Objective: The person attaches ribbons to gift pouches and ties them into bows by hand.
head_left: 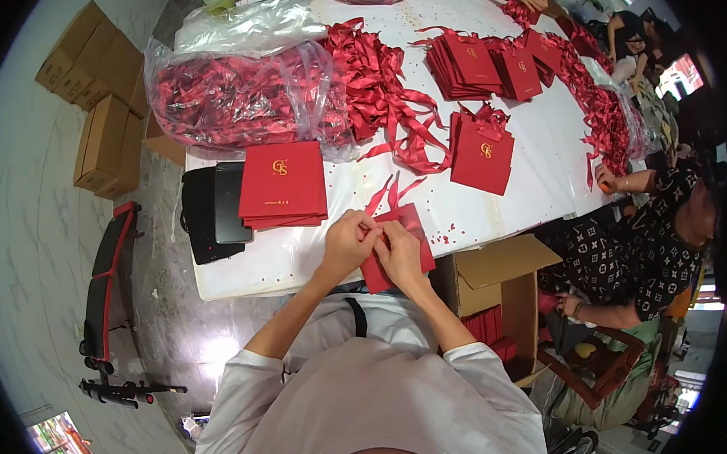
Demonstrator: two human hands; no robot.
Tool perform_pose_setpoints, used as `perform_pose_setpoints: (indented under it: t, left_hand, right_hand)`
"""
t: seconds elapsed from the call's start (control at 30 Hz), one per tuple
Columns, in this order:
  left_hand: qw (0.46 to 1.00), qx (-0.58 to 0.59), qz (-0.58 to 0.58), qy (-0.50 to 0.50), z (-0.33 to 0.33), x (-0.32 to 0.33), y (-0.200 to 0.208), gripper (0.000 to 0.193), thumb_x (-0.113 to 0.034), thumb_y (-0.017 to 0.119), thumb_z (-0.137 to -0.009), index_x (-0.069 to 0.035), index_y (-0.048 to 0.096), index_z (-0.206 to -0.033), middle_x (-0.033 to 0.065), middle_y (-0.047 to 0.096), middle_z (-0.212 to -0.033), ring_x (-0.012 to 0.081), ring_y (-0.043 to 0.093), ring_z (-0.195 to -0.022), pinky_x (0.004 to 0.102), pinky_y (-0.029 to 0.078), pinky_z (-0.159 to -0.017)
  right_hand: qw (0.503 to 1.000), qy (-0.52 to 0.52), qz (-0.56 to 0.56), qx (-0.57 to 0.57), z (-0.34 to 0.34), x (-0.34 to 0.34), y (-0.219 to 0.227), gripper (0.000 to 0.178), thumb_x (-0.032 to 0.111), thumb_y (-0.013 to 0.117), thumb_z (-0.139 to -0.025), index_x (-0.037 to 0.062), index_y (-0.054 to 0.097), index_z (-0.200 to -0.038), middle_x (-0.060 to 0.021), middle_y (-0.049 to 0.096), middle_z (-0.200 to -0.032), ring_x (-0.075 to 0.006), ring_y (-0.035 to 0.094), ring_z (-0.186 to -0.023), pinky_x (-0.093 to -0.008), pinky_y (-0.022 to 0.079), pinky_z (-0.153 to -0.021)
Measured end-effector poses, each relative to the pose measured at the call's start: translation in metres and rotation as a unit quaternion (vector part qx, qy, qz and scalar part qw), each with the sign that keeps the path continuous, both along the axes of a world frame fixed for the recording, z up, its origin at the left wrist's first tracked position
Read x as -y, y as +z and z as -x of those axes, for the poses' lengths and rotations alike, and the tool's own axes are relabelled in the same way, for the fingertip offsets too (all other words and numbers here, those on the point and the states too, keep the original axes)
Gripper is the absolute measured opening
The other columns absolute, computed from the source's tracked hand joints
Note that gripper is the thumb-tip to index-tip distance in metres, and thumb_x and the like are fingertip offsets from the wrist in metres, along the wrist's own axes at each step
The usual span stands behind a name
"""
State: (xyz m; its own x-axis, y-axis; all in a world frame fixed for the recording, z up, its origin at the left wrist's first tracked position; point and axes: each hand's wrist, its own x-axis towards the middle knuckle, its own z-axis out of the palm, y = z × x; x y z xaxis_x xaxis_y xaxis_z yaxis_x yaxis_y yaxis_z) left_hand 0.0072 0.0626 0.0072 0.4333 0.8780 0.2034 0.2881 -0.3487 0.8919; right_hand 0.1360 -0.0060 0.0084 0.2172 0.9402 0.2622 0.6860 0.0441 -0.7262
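At the table's near edge lies a small flat red paper bag [375, 275] with red ribbon [394, 191] trailing out from its far end. My left hand [349, 239] pinches at the ribbon by the bag's upper edge. Right against it, my right hand [399, 257] rests over the bag with finger and thumb closed at the same spot. The exact bit between the fingertips is hidden. Left of my hands sits a stack of red bags [284, 187] with a gold print. Beyond lies a heap of loose red ribbons [378, 81].
A clear plastic sack [239, 100] of red ribbons fills the table's far left. Finished-looking red bags [482, 155] lie in piles to the right. An open cardboard box [495, 285] stands by my right arm. A dark tablet-like slab [230, 205] is at left. A co-worker [630, 247] sits right.
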Motion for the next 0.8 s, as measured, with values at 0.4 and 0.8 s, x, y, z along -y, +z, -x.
perform_pose_setpoints:
  t: [0.4,0.8]
  left_hand:
    - [0.992,-0.105,-0.058,0.026,0.006,0.009,-0.003,0.02,-0.006,0.069,-0.08,-0.005,0.06,-0.098,0.0135,0.058,-0.09,0.0357,0.063,-0.084,0.0427,0.051,-0.07]
    - [0.998,-0.05,0.026,0.013,0.008,0.003,0.003,0.019,-0.014,0.075,-0.08,-0.005,0.061,-0.09,0.0112,0.065,-0.082,0.0287,0.063,-0.071,0.0372,0.049,-0.062]
  right_hand:
    - [1.0,0.005,0.002,-0.026,-0.004,0.004,-0.001,0.013,0.006,0.068,-0.085,0.0012,0.066,-0.097,-0.0176,0.065,-0.091,-0.0362,0.065,-0.08,-0.0413,0.051,-0.069]
    - [0.999,0.027,-0.028,-0.025,-0.018,0.0,0.044,0.017,0.007,0.065,-0.087,0.0021,0.064,-0.103,-0.0156,0.062,-0.09,-0.0356,0.062,-0.086,-0.0424,0.049,-0.073]
